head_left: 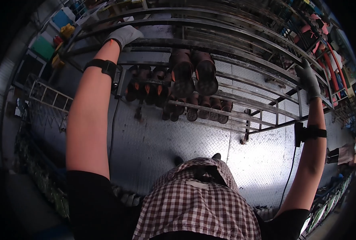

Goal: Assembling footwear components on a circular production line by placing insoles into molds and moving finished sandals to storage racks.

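Observation:
Both my arms stretch out to a long metal rack [266, 107] of several tiers. My left hand [126, 36], in a grey glove, is closed on its upper rail at the left; the fingertips are partly hidden. At the right end, my right hand [309, 81], gloved too, grips the frame with the thumb showing on the near side. A pair of dark brown shoes [206, 74] with dark soles and orange patches hangs on an upper tier, toes toward me. Lower down sit more dark shoes [156, 86], several of them in rows.
Casters [244, 139] carry the rack over a patterned metal floor [146, 140]. A lighter metal frame [52, 96] stands at the left. Beyond the rack's right end is a person in pink [312, 34]; another person [344, 155] is at the right edge.

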Available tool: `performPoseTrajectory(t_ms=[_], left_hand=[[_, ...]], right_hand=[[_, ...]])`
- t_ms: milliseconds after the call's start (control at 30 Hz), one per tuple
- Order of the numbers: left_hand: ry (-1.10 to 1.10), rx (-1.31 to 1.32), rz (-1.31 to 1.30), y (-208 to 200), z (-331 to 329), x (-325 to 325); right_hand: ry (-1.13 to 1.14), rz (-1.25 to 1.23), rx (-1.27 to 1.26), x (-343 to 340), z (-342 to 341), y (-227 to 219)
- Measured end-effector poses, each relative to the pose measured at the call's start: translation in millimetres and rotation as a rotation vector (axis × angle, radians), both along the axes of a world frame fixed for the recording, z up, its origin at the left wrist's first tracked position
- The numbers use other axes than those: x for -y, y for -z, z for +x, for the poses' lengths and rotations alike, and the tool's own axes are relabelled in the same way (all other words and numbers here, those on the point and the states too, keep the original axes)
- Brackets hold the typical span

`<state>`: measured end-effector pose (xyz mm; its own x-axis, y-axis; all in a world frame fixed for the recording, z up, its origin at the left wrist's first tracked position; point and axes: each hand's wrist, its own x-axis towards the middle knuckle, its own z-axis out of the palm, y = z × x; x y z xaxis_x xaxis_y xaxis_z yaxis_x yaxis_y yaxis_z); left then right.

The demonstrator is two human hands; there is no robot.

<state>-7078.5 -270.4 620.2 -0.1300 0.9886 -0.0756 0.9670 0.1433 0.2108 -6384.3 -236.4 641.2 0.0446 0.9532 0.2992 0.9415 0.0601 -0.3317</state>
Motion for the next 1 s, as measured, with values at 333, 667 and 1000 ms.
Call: performPoseTrajectory(t_ms=[333,667,1000], left_hand=[[0.146,0.047,-0.014,20,-23,-24],[-0.040,0.081,0.044,-3,-8,3],[0.019,0.128,0.155,5,-23,3]], right_hand=[[-0.062,0.008,-0.083,-9,5,5],[-0.149,0.017,-0.083,-24,1,6],[-0.154,-0.031,-0.118,-20,-11,2]])
